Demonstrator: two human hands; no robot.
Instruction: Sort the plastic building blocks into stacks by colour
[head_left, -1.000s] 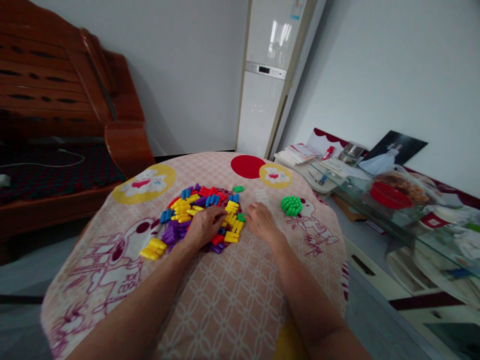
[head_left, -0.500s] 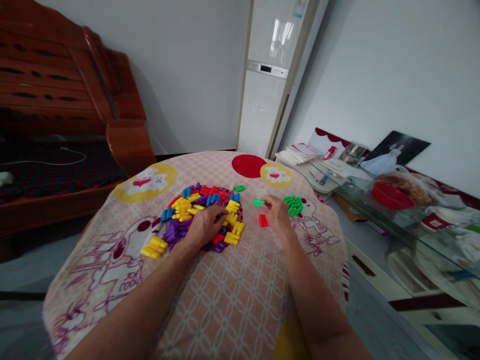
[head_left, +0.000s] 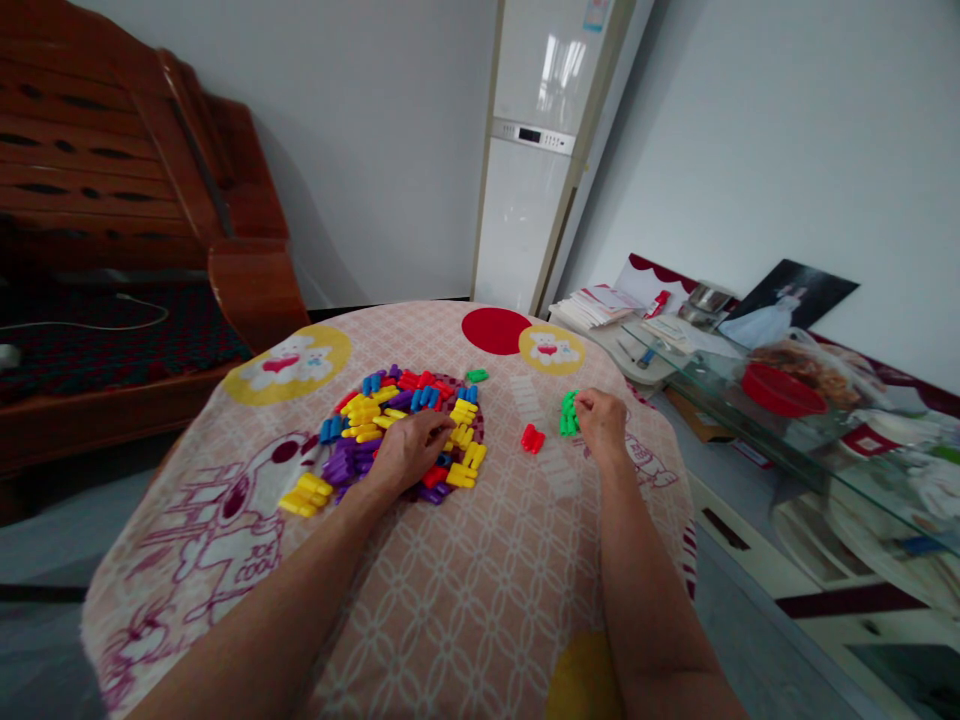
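I see green blocks (head_left: pixel 567 415) just left of right hand (head_left: pixel 604 422), nearer one; long axis unclear. Fingers pinched, left hand (head_left: pixel 407 457) curled over mixed pile (head_left: pixel 365 414); can't tell either's hold.

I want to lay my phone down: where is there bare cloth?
The widest patch of cloth lies between the forearms, on the near side of the pile. A smaller one lies beyond it, left of the red spot. Crowded: the pile with the left hand over it, and the green blocks at the right hand.
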